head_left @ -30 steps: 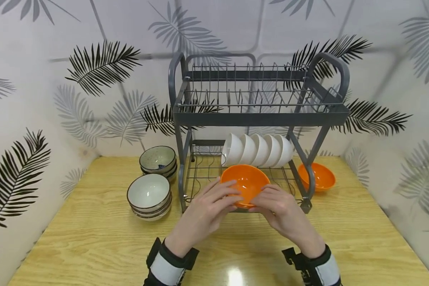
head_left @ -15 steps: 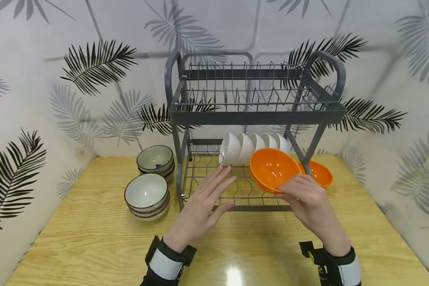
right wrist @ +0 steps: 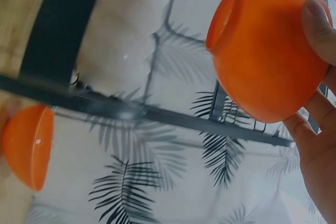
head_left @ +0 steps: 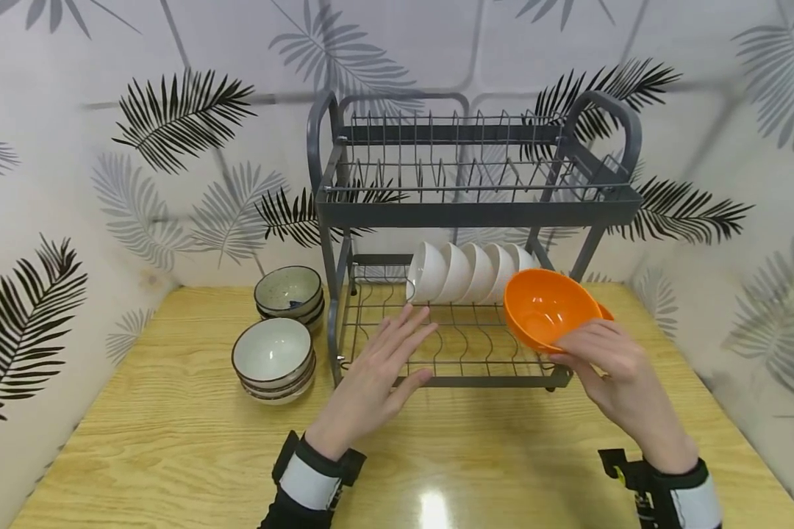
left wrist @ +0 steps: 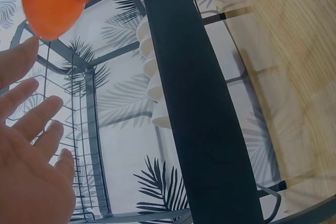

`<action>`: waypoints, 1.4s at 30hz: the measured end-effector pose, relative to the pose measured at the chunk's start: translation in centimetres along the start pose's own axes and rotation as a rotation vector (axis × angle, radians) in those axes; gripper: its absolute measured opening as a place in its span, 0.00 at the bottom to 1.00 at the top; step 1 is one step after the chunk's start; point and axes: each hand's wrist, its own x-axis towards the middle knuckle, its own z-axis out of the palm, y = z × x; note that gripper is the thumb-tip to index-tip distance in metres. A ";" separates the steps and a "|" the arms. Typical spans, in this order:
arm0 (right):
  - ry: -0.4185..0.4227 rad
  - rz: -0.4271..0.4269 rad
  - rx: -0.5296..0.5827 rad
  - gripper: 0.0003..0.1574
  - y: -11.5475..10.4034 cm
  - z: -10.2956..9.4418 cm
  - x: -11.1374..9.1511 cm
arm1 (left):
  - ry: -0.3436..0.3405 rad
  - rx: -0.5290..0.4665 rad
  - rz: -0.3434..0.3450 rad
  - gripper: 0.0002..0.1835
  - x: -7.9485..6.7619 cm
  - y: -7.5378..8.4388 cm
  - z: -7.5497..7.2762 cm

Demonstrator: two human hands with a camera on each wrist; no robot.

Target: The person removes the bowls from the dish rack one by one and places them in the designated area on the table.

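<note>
An orange bowl [head_left: 544,305] is held by its near rim in my right hand [head_left: 615,375], raised in front of the rack's right end. In the right wrist view the thumb lies on the orange bowl's [right wrist: 268,51] outer wall, fingers on the other side. My left hand [head_left: 370,378] hovers before the rack with straight, spread fingers and holds nothing. Several white bowls [head_left: 456,273] lean in a row on the lower tier of the dark grey dish rack [head_left: 476,215]. A second orange bowl [right wrist: 29,145] stands on the table right of the rack, mostly hidden in the head view.
Left of the rack stand two stacks: white bowls with brown rims [head_left: 273,356] in front, greenish speckled bowls [head_left: 289,292] behind. The rack's upper tier has wire slots [head_left: 450,173]. The wooden table [head_left: 192,426] meets a leaf-patterned wall covering [head_left: 192,206].
The left hand has let go of the orange bowl and straightened its fingers. The right hand has carried the bowl from the rack's middle to the right, tilting it.
</note>
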 end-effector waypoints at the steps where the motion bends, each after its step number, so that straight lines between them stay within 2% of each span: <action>1: 0.004 -0.003 -0.005 0.28 0.2 -0.2 -0.2 | 0.001 0.000 0.000 0.31 0.0 0.0 0.0; 8: 0.038 0.006 -0.028 0.30 1.7 -1.5 -1.8 | -0.008 0.000 -0.006 0.32 0.0 0.0 -0.1; 15: 0.101 0.059 -0.073 0.34 3.2 -2.9 -3.3 | -0.029 -0.015 -0.024 0.32 0.1 0.0 -0.1; 23: 0.129 0.144 -0.213 0.37 5.5 -4.1 -4.9 | -0.038 -0.018 -0.019 0.30 0.1 0.0 -0.2; 27: 0.089 0.196 -0.274 0.39 7.0 -3.9 -5.8 | -0.038 -0.019 -0.019 0.30 0.1 0.0 -0.1; 30: 0.050 0.217 -0.301 0.36 8.2 -3.3 -6.3 | -0.039 -0.019 -0.021 0.30 0.1 0.1 -0.1; 32: 0.029 0.224 -0.306 0.30 9.0 -2.9 -6.5 | -0.044 -0.015 -0.026 0.30 0.1 0.1 -0.1; 36: -0.038 0.261 -0.319 0.08 10.2 -1.9 -6.6 | -0.047 -0.011 -0.031 0.31 0.0 0.1 -0.1; 39: -0.098 0.313 -0.323 0.14 11.0 -1.2 -6.5 | -0.043 -0.011 -0.029 0.31 0.0 0.1 -0.1; 42: -0.148 0.366 -0.307 0.11 11.9 -0.3 -6.7 | -0.045 -0.006 -0.024 0.30 0.1 0.1 -0.2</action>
